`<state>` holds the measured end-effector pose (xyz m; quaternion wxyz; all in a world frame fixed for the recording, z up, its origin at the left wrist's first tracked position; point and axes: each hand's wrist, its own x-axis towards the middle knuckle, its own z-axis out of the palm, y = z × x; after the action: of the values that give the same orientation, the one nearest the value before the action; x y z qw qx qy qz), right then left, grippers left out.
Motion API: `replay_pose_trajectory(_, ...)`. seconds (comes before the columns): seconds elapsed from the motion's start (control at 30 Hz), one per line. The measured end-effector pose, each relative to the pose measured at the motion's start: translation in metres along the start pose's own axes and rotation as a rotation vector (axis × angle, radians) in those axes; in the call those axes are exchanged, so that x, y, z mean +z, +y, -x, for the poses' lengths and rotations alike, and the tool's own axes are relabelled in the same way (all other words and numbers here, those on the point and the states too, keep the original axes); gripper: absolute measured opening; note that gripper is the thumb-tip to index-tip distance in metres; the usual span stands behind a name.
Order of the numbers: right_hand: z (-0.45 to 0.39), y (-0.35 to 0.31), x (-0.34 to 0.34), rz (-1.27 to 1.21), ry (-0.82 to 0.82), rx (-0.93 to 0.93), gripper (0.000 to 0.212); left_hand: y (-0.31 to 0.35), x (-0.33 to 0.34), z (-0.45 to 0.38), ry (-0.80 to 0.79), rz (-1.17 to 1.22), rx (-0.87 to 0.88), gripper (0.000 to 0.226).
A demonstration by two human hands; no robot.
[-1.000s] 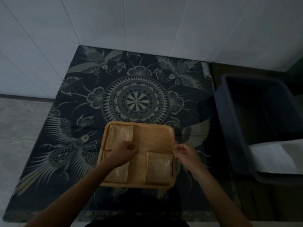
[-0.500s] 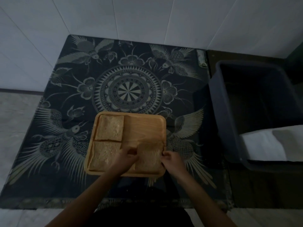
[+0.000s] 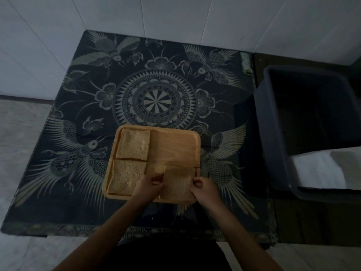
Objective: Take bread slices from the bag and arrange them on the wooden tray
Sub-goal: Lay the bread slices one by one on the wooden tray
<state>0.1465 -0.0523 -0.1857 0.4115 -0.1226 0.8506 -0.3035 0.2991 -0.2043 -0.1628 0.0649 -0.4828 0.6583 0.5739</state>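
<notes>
A square wooden tray (image 3: 175, 145) lies on a dark patterned cloth. Three bread slices rest in it: one at the far left (image 3: 133, 144), one at the near left (image 3: 127, 177), and one at the near right (image 3: 178, 181). My left hand (image 3: 148, 185) pinches the left edge of the near-right slice, and my right hand (image 3: 204, 187) pinches its right edge. The far-right quarter of the tray is bare wood. The bread bag is not clearly recognisable in this view.
The batik cloth (image 3: 154, 102) covers a low table against a white tiled wall. A dark plastic bin (image 3: 273, 122) stands to the right, with a white wrapper or sheet (image 3: 322, 167) inside its near end.
My left hand left the left-hand slices and moved to the near-right slice. My right hand came in from the tray's edge. Both hands now hold that slice by its sides.
</notes>
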Motion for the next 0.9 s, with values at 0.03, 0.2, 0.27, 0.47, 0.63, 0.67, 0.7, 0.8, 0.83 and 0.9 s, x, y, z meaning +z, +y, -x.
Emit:
replay_pose_trajectory(0.03,0.001,0.000,0.001,-0.002,0.003,0.003,0.029,0.000,-0.001,0.001,-0.002,-0.001,0.001,0.034)
replay_pose_trajectory(0.2,0.003,-0.001,0.001,-0.036,-0.001,0.034,0.029,0.001,-0.004,0.003,-0.021,-0.007,-0.004,0.035)
replay_pose_trajectory(0.27,0.004,-0.001,0.001,-0.062,-0.007,0.044,0.030,0.002,-0.004,0.004,-0.020,0.009,-0.018,0.035)
replay_pose_trajectory(0.47,0.006,-0.003,0.001,-0.112,-0.002,0.061,0.041,0.006,0.001,0.004,0.010,0.032,-0.063,0.026)
replay_pose_trajectory(0.63,0.006,-0.008,-0.004,-0.170,-0.005,0.070,0.038,0.009,0.000,-0.003,-0.010,0.108,-0.111,0.018)
replay_pose_trajectory(0.67,0.006,-0.010,-0.005,-0.183,-0.006,0.073,0.036,0.010,-0.002,-0.005,-0.016,0.122,-0.115,0.017)
replay_pose_trajectory(0.7,0.006,-0.012,-0.007,-0.197,-0.006,0.073,0.034,0.011,-0.003,-0.006,-0.026,0.141,-0.117,0.018)
replay_pose_trajectory(0.8,0.002,-0.019,-0.013,-0.260,-0.015,0.058,0.025,0.020,-0.009,-0.009,-0.058,0.232,-0.114,0.019)
replay_pose_trajectory(0.83,0.000,-0.023,-0.016,-0.282,-0.021,0.053,0.021,0.025,-0.011,-0.011,-0.069,0.271,-0.113,0.018)
replay_pose_trajectory(0.9,-0.005,-0.031,-0.022,-0.310,-0.026,0.039,0.015,0.037,-0.016,-0.016,-0.088,0.323,-0.104,0.023)
